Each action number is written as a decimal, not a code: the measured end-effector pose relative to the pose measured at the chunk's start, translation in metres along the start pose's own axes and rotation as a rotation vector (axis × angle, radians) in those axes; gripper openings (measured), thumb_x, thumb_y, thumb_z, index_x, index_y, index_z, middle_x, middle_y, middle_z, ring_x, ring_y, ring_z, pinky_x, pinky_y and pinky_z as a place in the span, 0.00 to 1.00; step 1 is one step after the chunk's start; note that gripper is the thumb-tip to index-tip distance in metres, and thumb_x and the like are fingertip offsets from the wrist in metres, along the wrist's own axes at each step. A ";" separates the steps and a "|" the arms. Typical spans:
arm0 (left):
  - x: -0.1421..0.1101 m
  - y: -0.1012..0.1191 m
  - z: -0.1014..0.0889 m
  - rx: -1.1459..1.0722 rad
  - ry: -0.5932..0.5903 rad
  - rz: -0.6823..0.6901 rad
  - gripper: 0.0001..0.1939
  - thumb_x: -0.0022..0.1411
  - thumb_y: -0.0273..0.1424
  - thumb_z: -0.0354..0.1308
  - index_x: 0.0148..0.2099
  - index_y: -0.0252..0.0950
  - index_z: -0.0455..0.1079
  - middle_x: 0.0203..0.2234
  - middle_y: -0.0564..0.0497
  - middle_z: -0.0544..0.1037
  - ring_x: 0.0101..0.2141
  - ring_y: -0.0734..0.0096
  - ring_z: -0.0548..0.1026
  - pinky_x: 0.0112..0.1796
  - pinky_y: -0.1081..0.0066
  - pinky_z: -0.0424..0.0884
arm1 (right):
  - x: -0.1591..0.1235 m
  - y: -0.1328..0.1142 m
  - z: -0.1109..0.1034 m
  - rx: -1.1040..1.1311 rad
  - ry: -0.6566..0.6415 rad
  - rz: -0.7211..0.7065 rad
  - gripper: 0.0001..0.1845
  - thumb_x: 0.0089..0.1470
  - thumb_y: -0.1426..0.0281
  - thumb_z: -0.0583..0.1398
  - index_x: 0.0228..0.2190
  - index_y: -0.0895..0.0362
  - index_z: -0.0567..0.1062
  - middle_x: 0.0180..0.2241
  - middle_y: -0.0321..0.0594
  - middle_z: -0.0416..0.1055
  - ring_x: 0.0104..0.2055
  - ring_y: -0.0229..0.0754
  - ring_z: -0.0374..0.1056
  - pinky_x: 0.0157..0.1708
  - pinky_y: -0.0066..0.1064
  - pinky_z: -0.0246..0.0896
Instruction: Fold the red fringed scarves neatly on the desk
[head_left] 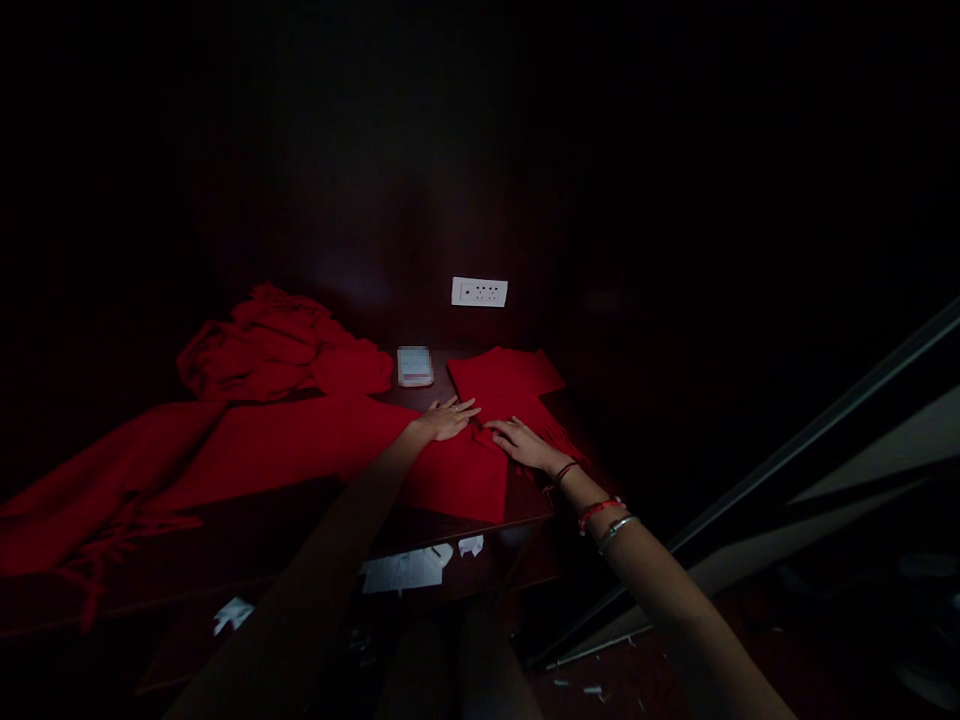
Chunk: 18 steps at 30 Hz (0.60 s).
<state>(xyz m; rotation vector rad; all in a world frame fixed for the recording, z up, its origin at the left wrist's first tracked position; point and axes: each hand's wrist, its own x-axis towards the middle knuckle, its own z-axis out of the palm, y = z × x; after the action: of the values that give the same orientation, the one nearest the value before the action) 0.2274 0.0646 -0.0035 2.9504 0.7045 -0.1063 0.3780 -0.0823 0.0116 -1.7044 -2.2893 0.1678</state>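
Along the desk's front edge, the left hand is resting fingers apart on a red scarf, the right hand is touching it, pinch unclear, and a pale rectangular object is showing illegible markings.

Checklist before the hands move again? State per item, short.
1. Left hand on the front red cloth: ok, palm down, fingers spread.
2. Right hand has a firm pinch: cannot tell; its fingertips are at the red cloth by the left hand, but the grip is too dark to read.
3. Pale packet free of both hands: ok, it lies behind the left hand.
4. Heaped red cloth smoothed out: not ok, bunched at the back left.
5. Bracelets clear of the fringe: cannot tell.
6. Lighting: not ok, very dim.
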 end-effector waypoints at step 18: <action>-0.021 -0.009 0.011 -0.038 0.220 -0.002 0.24 0.60 0.42 0.31 0.58 0.48 0.41 0.57 0.55 0.43 0.55 0.58 0.43 0.48 0.51 0.47 | -0.042 0.002 -0.015 -0.120 -0.022 0.297 0.27 0.53 0.55 0.41 0.53 0.49 0.50 0.56 0.38 0.45 0.57 0.52 0.36 0.50 0.53 0.34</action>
<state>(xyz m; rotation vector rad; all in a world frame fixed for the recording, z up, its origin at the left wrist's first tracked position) 0.2040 0.0618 -0.0131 2.9531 0.7260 0.2326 0.3949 -0.1231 0.0188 -2.1081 -2.0870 0.1114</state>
